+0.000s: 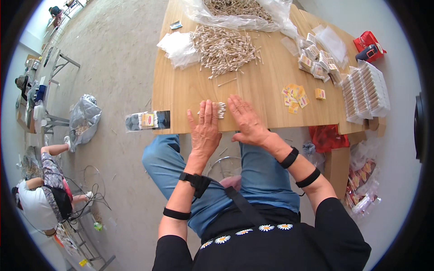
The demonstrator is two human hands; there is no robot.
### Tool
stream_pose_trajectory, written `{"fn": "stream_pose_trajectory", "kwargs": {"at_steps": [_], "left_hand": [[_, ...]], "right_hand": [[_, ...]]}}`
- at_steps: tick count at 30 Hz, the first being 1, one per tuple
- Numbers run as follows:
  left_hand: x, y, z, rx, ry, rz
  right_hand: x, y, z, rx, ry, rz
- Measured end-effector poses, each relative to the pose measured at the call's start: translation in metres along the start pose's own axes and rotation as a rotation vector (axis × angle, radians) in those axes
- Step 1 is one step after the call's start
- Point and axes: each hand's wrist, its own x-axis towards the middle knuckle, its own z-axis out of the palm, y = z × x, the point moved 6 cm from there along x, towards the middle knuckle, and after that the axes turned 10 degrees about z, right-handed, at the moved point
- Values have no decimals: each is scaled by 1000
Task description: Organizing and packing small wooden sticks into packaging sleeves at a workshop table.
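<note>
A small row of cotton swabs (220,110) lies on the wooden table in front of me. My left hand (205,128) rests flat over its left part, fingers stretched out, hiding much of it. Just beyond the swabs' right ends is my right hand (248,122), its fingers straight and lying on the tabletop. Farther back sits a large loose heap of cotton swabs (224,49), with one single swab (227,82) lying apart below it. At the table's left edge, a clear pack of swabs with a yellow label (148,120) juts out over the side.
Clear plastic bags (178,50) lie left of the heap; a big open bag of swabs (237,9) is behind. To the right are yellow cards (296,95), a small yellow box (320,94), packed boxes (316,58) and stacked swab packs (366,90). Another person (40,203) sits at far left.
</note>
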Motion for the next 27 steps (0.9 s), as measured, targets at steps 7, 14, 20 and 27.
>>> {"fn": "stream_pose_trajectory", "kwargs": {"at_steps": [7, 14, 20, 27], "left_hand": [[-10, -2, 1, -70, 55, -49], [-22, -38, -13, -117, -56, -202], [-22, -39, -8, -62, -64, -211], [-26, -41, -7, -63, -53, -193]], "right_hand": [[12, -30, 41, -135, 175, 41], [13, -36, 36, -187, 105, 80], [25, -57, 54, -172, 104, -6], [26, -60, 53, -140, 151, 16]]}}
